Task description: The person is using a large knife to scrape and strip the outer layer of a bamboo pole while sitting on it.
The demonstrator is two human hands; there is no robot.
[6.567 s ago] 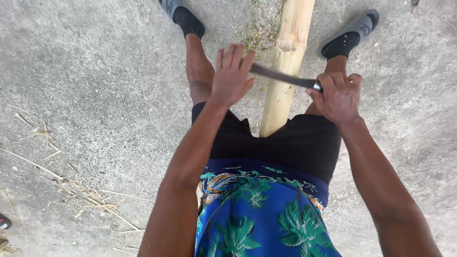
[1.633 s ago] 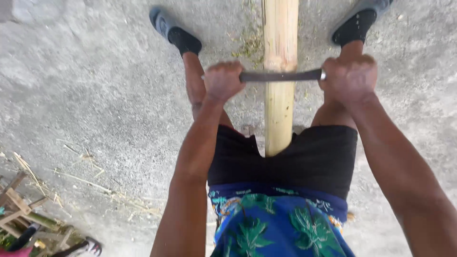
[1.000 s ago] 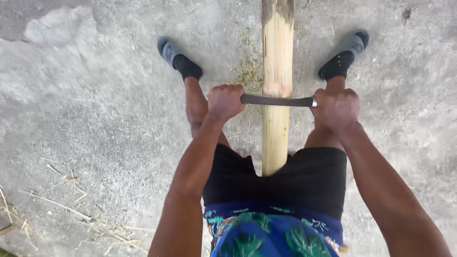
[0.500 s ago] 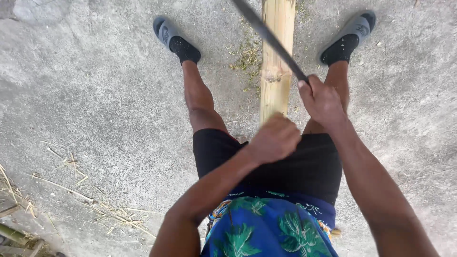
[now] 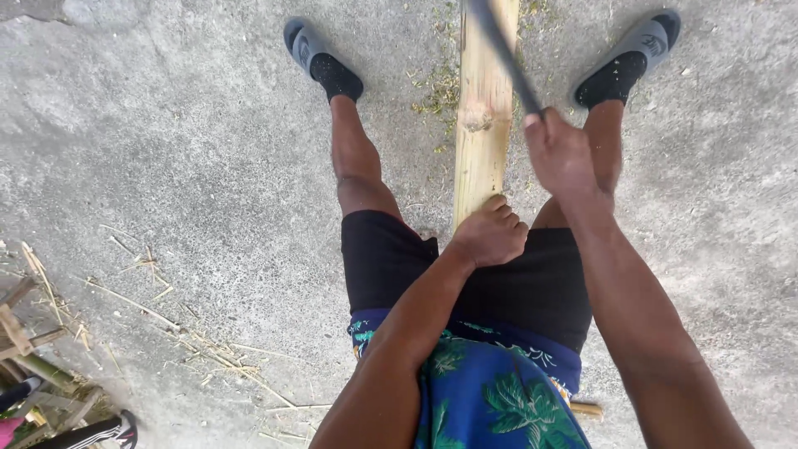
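Observation:
A pale bamboo pole (image 5: 485, 108) lies on the concrete between my legs, running away from me, with a knot about midway. My left hand (image 5: 492, 231) rests closed on the near part of the pole, just in front of my black shorts. My right hand (image 5: 561, 156) grips the handle of a long dark blade (image 5: 502, 47), raised above the pole and pointing away to the upper left. The blade is blurred by motion. My feet in grey slides stand on either side of the pole.
Green-yellow shavings (image 5: 436, 91) lie beside the pole near the knot. Thin bamboo strips and splinters (image 5: 158, 316) are scattered at the lower left, next to a pile of sticks (image 5: 25, 357). Rough grey concrete surrounds everything.
Earlier both hands held the blade flat across the pole. My left hand let go and dropped onto the pole's near part; my right hand lifted the blade and swung it lengthwise.

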